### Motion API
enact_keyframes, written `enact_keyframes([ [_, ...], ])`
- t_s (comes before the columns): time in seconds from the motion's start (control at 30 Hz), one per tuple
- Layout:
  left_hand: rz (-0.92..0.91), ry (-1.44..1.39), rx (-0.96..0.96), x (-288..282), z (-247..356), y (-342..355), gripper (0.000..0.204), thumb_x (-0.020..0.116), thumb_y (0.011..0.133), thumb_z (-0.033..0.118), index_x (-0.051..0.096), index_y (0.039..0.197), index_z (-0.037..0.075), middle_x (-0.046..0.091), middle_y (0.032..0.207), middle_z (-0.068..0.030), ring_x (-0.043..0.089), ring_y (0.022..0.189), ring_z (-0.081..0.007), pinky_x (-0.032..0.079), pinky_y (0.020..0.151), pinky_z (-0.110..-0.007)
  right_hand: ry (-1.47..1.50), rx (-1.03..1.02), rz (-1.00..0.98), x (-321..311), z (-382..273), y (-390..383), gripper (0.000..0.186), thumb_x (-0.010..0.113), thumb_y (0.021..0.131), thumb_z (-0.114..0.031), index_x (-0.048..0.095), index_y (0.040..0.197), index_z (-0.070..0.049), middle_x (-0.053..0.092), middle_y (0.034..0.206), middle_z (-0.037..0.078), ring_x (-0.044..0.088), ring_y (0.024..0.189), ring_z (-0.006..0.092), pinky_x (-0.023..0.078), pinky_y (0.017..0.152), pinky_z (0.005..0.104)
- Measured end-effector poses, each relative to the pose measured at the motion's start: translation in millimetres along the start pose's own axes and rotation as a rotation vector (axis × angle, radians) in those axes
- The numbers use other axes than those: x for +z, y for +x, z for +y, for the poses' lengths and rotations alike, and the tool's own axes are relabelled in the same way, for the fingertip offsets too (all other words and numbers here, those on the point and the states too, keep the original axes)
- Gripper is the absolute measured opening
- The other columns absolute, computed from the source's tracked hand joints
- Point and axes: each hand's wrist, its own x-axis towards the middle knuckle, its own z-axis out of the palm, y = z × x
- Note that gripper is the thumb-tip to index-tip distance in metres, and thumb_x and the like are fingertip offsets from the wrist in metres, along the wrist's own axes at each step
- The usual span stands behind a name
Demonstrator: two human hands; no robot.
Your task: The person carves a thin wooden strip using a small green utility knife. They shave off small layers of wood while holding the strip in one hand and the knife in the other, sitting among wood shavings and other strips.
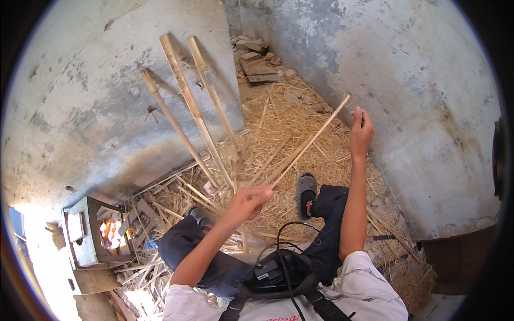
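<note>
My left hand [249, 203] is closed in a pinch at the lower end of a thin bamboo strip [316, 138]. The strip slants up and to the right, its frayed tip standing near the right-hand wall. Close beside that tip is my right hand [362, 132], raised, its fingers curled together. It appears apart from the strip; whatever its fingertips pinch is too small to make out. Three long bamboo poles [195, 109] lean against the left wall ahead of me. My legs are bent on both sides of the work spot, a grey clog [306, 196] on the right foot.
Straw-like shavings [300, 117] cover the ground. Bricks [259, 67] are heaped in the far corner between two worn plaster walls [407, 107]. A box-like metal frame [88, 235] with a bright orange glow stands at left, beside loose bamboo scraps [147, 267]. A black device [273, 273] hangs at my waist.
</note>
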Motion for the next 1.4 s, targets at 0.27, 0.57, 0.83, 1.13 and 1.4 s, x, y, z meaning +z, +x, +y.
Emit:
enact_keyframes([
  [0.27,0.132,-0.187,0.013,-8.3,-4.9,9.5,0.046,0.057,0.113,0.036,0.072,0.122,-0.007,0.057,0.071,0.0026,0.043,0.047,-0.0018,0.034,0.041,-0.021,0.070,-0.161,-0.207,7.8,-24.3,-41.8,0.037,0.062,0.109,-0.037,0.072,0.108,-0.002,0.060,0.073,0.009,0.051,0.063,0.0146,0.043,0.060,0.0347],
  [0.57,0.161,-0.141,0.089,-11.0,-11.5,19.7,0.042,0.060,0.112,0.035,0.070,0.132,-0.001,0.047,0.057,0.0048,0.041,0.046,-0.0025,0.031,0.043,-0.021,0.170,-0.555,-0.649,45.9,-68.8,-124.4,0.026,0.076,0.098,-0.028,0.072,0.107,-0.004,0.072,0.085,0.014,0.071,0.069,0.0308,0.055,0.062,0.0393],
  [0.83,0.198,-0.129,0.140,-5.5,-4.5,17.9,0.037,0.062,0.112,0.038,0.066,0.092,0.007,0.045,0.057,0.0062,0.037,0.047,-0.0016,0.024,0.043,-0.021,0.164,-0.684,-0.722,49.3,-69.4,-137.9,0.025,0.078,0.096,-0.028,0.072,0.106,-0.007,0.072,0.088,0.009,0.072,0.071,0.0299,0.055,0.058,0.0387],
  [1.13,0.264,-0.180,0.117,-5.5,-5.3,17.9,0.029,0.066,0.110,0.033,0.071,0.105,0.006,0.044,0.058,0.0081,0.035,0.046,-0.0010,0.025,0.043,-0.022,0.173,-0.667,-0.655,54.3,-66.1,-139.1,0.025,0.078,0.096,-0.028,0.071,0.107,-0.006,0.073,0.088,0.009,0.072,0.069,0.0297,0.054,0.056,0.0390],
  [1.4,0.332,-0.139,0.129,-8.8,-12.0,20.3,0.042,0.071,0.107,0.028,0.068,0.143,0.005,0.048,0.058,0.0096,0.036,0.045,-0.0003,0.024,0.043,-0.024,0.134,-0.627,-0.649,51.9,-68.9,-133.8,0.027,0.078,0.097,-0.031,0.073,0.106,-0.007,0.075,0.087,0.010,0.073,0.069,0.0299,0.055,0.057,0.0394],
])
